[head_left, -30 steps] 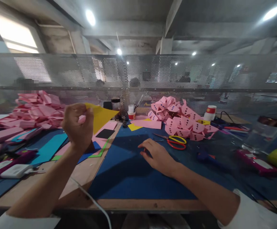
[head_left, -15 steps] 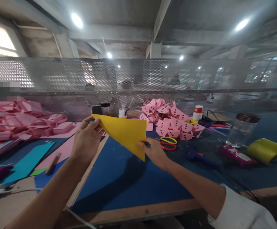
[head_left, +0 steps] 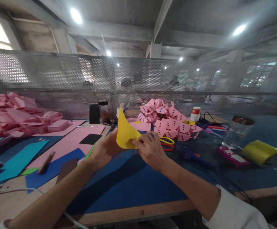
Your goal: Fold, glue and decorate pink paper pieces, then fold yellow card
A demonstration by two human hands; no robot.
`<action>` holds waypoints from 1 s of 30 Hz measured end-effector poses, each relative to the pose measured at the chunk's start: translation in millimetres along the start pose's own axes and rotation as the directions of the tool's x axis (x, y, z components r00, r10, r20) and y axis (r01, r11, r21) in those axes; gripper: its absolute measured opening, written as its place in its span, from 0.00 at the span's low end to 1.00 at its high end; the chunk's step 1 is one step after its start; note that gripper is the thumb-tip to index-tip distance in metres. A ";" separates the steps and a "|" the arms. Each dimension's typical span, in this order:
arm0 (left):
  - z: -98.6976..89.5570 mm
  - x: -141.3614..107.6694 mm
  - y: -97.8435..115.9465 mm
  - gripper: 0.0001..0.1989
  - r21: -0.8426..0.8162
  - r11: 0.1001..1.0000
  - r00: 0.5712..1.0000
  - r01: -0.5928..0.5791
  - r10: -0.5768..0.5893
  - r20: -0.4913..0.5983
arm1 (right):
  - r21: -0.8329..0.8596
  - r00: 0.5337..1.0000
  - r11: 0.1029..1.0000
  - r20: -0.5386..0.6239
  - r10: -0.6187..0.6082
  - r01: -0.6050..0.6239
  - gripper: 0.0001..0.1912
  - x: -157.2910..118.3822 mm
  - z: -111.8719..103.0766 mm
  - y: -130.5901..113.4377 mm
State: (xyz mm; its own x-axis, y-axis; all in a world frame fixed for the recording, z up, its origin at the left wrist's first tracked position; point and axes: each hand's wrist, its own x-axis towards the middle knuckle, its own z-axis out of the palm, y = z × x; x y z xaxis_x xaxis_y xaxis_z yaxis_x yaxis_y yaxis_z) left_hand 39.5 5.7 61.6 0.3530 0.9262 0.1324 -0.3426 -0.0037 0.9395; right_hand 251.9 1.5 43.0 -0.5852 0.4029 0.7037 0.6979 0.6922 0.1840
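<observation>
A yellow sheet of paper or thin foam (head_left: 125, 133) is held up above the blue mat (head_left: 138, 187), curled with one pointed corner upward. My left hand (head_left: 106, 149) grips it from the left, its fingertips partly hidden behind the sheet. My right hand (head_left: 151, 149) is closed on the sheet's lower right edge, pinching it between thumb and fingers. Just beyond my right hand lie scissors with yellow and red handles (head_left: 167, 147), partly covered by the hand.
Pink folded pieces (head_left: 21, 111) are heaped at the left; dotted pink strips (head_left: 169, 122) pile up at the back. On the right are a blue glue gun (head_left: 195, 157), a clear jar (head_left: 237, 132) and a curved yellow-green piece (head_left: 262, 152). Flat turquoise sheets (head_left: 21, 162) lie left.
The yellow sheet was stretched out flat as a triangle between both hands. Now my hands are closer together, the left having moved right, and the sheet is bent into a curl.
</observation>
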 end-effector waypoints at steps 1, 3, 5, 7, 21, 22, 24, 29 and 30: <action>-2.0 -1.1 0.4 0.22 0.011 1.000 0.999 0.025 -0.025 -0.022 | 0.007 0.999 1.000 0.026 -0.020 0.020 0.18 -0.4 1.7 -3.3; -10.0 -2.0 1.4 0.20 0.022 0.997 0.995 0.071 -0.070 -0.069 | 0.024 0.998 0.999 0.056 -0.038 0.037 0.17 -1.0 4.7 -7.9; -18.3 -1.6 2.1 0.19 0.021 0.996 0.992 0.092 -0.090 -0.087 | 0.034 0.997 0.999 0.067 -0.036 0.033 0.18 -1.3 6.8 -9.6; -22.2 -1.1 2.3 0.18 0.034 0.995 0.992 0.094 -0.090 -0.094 | 0.038 0.997 0.999 0.066 -0.030 0.028 0.19 -1.4 7.9 -9.5; -40.0 5.4 5.7 0.15 0.245 0.952 0.979 0.185 -0.155 -0.135 | 0.592 0.900 0.738 -0.049 0.433 -0.324 0.19 3.9 9.8 18.5; -41.5 4.8 7.3 0.15 0.269 0.942 0.978 0.202 -0.183 -0.096 | 0.664 0.848 0.640 -0.019 0.530 -0.386 0.22 5.4 11.1 24.6; -41.5 2.6 9.9 0.15 0.328 0.915 0.969 0.235 -0.248 -0.002 | 0.761 0.766 0.418 0.156 0.624 -0.496 0.26 7.9 14.1 34.5; -33.2 -1.2 12.5 0.18 0.449 0.849 0.929 0.280 -0.358 0.099 | 0.841 0.736 0.107 0.394 0.550 -0.530 0.18 8.9 22.9 38.7; -32.5 -0.7 12.8 0.19 0.444 0.849 0.929 0.286 -0.359 0.089 | 0.848 0.735 0.100 0.385 0.558 -0.520 0.16 8.5 24.4 38.0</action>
State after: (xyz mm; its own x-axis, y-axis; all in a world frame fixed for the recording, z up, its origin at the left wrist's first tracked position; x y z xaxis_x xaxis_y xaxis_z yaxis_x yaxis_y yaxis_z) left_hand 6.6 17.3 63.3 0.5281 0.8285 -0.1863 0.1966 0.0942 0.9760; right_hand 263.4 45.9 39.2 -0.2001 0.9129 0.3558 0.0242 0.3677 -0.9296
